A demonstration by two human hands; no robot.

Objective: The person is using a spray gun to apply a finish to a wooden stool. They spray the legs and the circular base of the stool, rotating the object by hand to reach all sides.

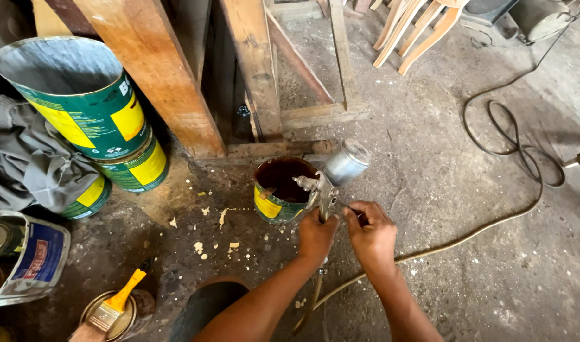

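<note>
Both hands hold a metal spray gun (325, 190) with a round silver cup (346, 162) on top. My left hand (316, 235) grips its handle from below. My right hand (372, 235) pinches a part at the gun's rear side. The gun's nozzle points over a small open can (278, 190) with dark brown liquid inside and a green and yellow label. A hose (467, 237) runs from the gun's base across the floor to the right.
Stacked green and yellow drums (87, 101) and a grey cloth (30, 161) lie at left. A yellow-handled brush (115, 304) rests on a tin at bottom left. Wooden beams (157, 69) rise behind the can. A black cable (518, 145) loops at right, chair legs (416, 31) behind.
</note>
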